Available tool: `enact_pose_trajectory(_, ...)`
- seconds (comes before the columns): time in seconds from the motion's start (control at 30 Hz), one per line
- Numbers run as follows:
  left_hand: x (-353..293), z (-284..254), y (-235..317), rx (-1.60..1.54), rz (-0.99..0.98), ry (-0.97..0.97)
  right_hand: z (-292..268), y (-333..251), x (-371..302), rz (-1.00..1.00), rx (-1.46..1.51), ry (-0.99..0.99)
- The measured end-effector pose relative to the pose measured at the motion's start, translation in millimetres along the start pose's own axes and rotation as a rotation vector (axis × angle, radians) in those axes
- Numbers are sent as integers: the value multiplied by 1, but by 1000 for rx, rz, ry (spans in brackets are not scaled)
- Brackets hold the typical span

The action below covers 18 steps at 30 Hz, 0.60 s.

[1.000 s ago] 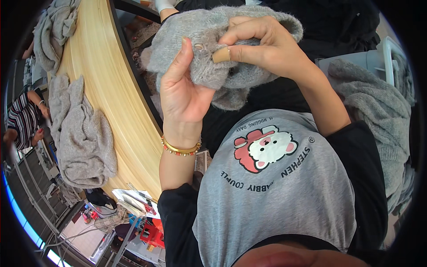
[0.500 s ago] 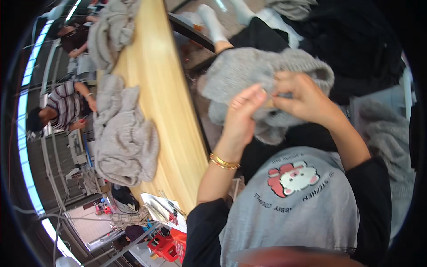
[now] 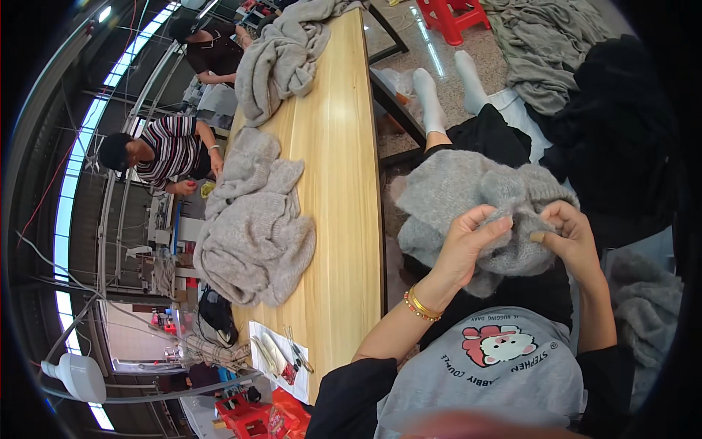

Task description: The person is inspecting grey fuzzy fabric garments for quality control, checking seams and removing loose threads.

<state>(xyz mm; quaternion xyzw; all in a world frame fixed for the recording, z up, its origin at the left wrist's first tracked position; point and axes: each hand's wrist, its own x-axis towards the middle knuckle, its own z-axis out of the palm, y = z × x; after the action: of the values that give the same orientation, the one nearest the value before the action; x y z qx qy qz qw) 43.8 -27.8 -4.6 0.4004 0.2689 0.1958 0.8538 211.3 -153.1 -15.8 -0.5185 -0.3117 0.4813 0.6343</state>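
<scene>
A fuzzy grey knitted garment [image 3: 468,186] lies bunched over my lap, its ribbed edge toward the right. My left hand [image 3: 468,245] is closed on the knit, with the thumb laid against the bent index finger. A short way to the right, my right hand [image 3: 574,238] pinches another part of the same garment between thumb and fingers. Fabric stretches between the two hands. Whether anything small is also in the fingers, I cannot make out.
A wooden table [image 3: 340,219] runs along my left, bearing piled grey knits [image 3: 256,227] and a white tray of small tools [image 3: 274,358]. Two people work beyond it. Dark cloth [image 3: 621,146] and more knitwear [image 3: 643,300] lie at my right; a red stool [image 3: 453,18] stands ahead.
The whole view has shifted, so the table and lap sit further right. My hands, close together before, are now a little further apart on the garment.
</scene>
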Motion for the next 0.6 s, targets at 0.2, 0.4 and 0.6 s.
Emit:
enact_pose_trajectory(0.2, -7, 3, 7, -25, 24, 19, -12, 20, -11, 28, 62, 83)
enact_pose_trajectory(0.4, -17, 1, 20, -310, -13, -79, -24, 34, -12, 133, -36, 33)
enact_pose_trajectory(0.6, -20, 3, 29, -456, -16, 71, -23, -12, -19, -206, 122, 79)
